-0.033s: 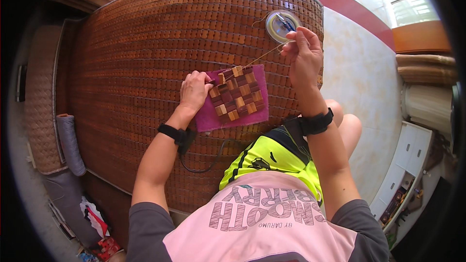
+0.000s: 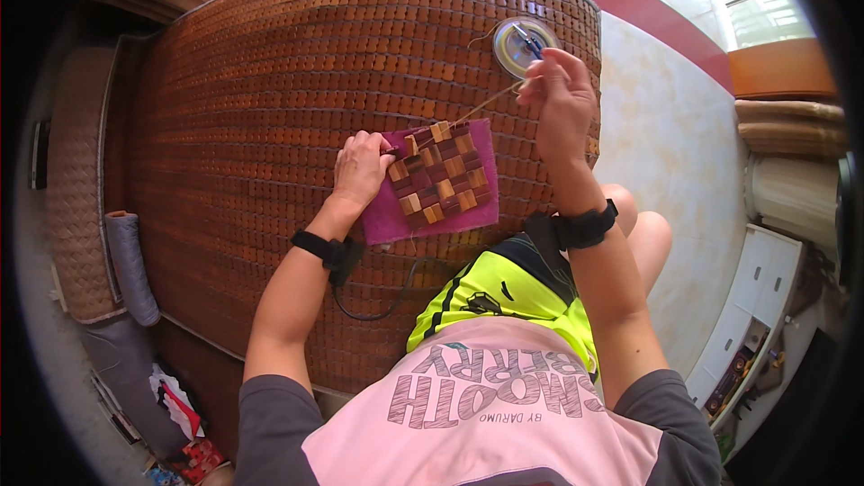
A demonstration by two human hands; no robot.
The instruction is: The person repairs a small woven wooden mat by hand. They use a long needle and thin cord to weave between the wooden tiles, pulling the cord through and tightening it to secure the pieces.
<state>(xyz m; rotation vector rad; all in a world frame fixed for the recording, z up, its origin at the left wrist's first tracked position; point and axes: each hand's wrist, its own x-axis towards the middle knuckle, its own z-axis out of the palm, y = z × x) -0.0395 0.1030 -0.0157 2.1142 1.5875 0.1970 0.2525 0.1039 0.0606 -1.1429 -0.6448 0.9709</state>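
The wooden piece [image 2: 441, 182] lies unmoved on the cloth [image 2: 382, 216], right of the mat's [image 2: 270, 126] middle; my left fingers [image 2: 372, 141] bunch at the cloth's far-left corner, grip unclear. My right fingers [image 2: 569, 65] have just curled slightly, pinching the thread [image 2: 490, 102], so it stays drawn out.

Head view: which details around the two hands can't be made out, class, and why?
All in the head view:
Left hand: what, if anything, its fingertips pinch; its own fingers cover it.
Right hand: whether a needle is pinched with the thread; too small, fingers overlapping.
Round dish: lower right part, behind the right hand.
Pink cloth: its middle, under the checkered piece.
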